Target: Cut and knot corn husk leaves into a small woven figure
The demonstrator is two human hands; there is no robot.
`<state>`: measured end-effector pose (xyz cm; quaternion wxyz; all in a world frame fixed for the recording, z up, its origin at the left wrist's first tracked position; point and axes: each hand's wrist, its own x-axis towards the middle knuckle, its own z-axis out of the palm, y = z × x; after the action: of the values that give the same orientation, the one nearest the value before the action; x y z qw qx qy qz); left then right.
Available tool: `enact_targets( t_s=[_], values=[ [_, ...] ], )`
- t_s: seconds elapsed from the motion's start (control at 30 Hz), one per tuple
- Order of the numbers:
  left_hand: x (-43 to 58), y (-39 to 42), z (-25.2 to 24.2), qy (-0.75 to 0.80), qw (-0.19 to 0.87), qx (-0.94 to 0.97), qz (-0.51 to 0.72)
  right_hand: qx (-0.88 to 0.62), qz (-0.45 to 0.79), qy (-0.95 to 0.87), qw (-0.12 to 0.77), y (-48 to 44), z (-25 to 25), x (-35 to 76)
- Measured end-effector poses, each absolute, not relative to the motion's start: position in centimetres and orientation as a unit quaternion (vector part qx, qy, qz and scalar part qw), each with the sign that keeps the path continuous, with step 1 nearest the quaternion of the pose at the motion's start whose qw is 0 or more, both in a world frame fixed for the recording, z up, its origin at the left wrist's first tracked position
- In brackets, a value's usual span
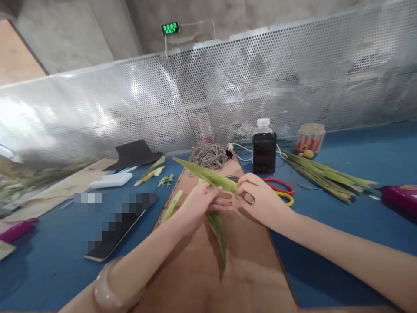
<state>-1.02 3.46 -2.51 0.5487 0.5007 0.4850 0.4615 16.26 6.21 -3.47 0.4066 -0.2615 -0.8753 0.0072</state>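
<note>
Over a brown board (208,269), both hands are on a long green leaf (208,174) that points to the upper left. My right hand (257,195) pinches the leaf's right end between thumb and fingers. Against the leaf's lower edge, my left hand (208,200) is closed, thumb on the leaf and fingers beneath it. A second green leaf (218,234) hangs or lies below my left hand, its tip toward me. Another pale green strip (172,206) rests on the board's left edge.
Grey cord (211,155) is heaped at the board's far end. Behind my right hand are red-and-yellow-handled scissors (280,186), a dark phone (264,153) against a bottle (263,124), a jar (310,137) and long leaves (329,174). Leftward lie a black case (120,226) and a white object (110,180).
</note>
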Motion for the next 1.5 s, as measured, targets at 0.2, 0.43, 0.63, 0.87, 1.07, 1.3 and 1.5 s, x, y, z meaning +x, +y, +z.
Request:
enact_targets(
  t_s=[0.2,0.43,0.63,0.87,1.07,1.3,1.5],
  values=[
    [-1.1,3.7,-2.6,0.501,0.526,0.512,0.458,-0.269,0.014,-0.878,0.394,5.9,-3.6,16.0],
    [-0.7,3.5,-2.6,0.507,0.506,0.526,0.458,-0.282,0.028,-0.886,0.367,5.4,-3.8,15.8],
    [-1.1,3.6,-3.3,0.483,0.486,0.558,0.469,-0.282,0.033,-0.89,0.357,4.9,-4.0,15.5],
    [-0.8,3.5,-3.2,0.486,0.436,0.602,0.459,-0.282,0.018,-0.889,0.361,5.0,-4.1,15.4],
    [-0.6,3.3,-3.1,0.485,0.428,0.611,0.457,-0.293,0.014,-0.89,0.35,4.9,-4.1,15.3],
    [-0.5,3.4,-3.3,0.491,0.421,0.614,0.453,-0.292,-0.006,-0.895,0.336,4.7,-3.9,15.1],
    [-0.7,3.6,-3.3,0.491,0.437,0.604,0.451,-0.303,-0.021,-0.9,0.314,4.8,-4.0,15.3]
  ],
)
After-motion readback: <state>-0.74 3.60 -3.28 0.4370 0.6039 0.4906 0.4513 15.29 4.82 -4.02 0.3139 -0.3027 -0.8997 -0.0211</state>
